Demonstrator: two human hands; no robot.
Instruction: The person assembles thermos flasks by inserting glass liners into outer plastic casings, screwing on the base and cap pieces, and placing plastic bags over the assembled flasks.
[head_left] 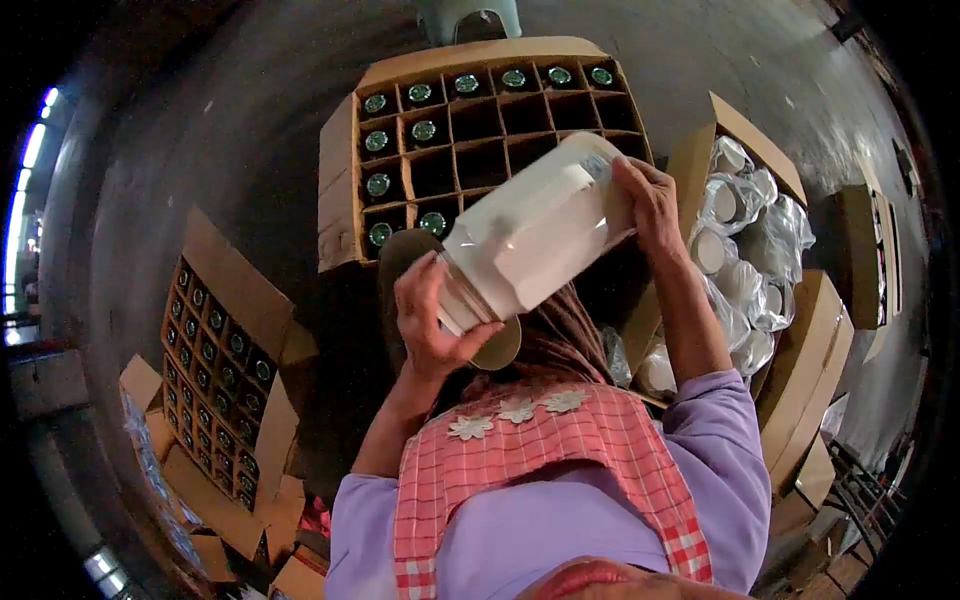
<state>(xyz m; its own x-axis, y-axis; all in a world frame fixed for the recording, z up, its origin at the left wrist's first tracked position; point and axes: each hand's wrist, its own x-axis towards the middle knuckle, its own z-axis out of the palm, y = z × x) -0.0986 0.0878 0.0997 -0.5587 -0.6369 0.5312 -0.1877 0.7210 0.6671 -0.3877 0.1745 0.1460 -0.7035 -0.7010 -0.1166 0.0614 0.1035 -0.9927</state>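
Two bare hands held a pale, glossy package (545,235) slantwise above the lap of a seated person in a lavender top (540,530) and a red checked apron (550,430); its upper end lay toward the right, its ridged lower end toward the left. The left hand (432,312) was closed about the ridged end, fingers over the upper side and thumb stretched along the lower; a round tan piece (497,345) showed just beside that thumb, though whether it was joined to the package could not be told. The right hand (648,205) clasped the upper end, its thumb on the near face; most of its other fingers were hidden behind.

Beyond the package, and partly covered by it, stood an open divided carton (345,190); glass vessels (466,84) with greenish tops lined its far row and filled several compartments on its left side. To the left, a second divided carton (240,270) stood tilted, more glassware (237,343) in its compartments; to the right, an open box (760,160) held round white pieces (710,250) amid clear plastic wrapping (785,235); a brown carton (805,370) leaned close by that box; a pale green stool (468,18) stood past the far edge of the first carton.
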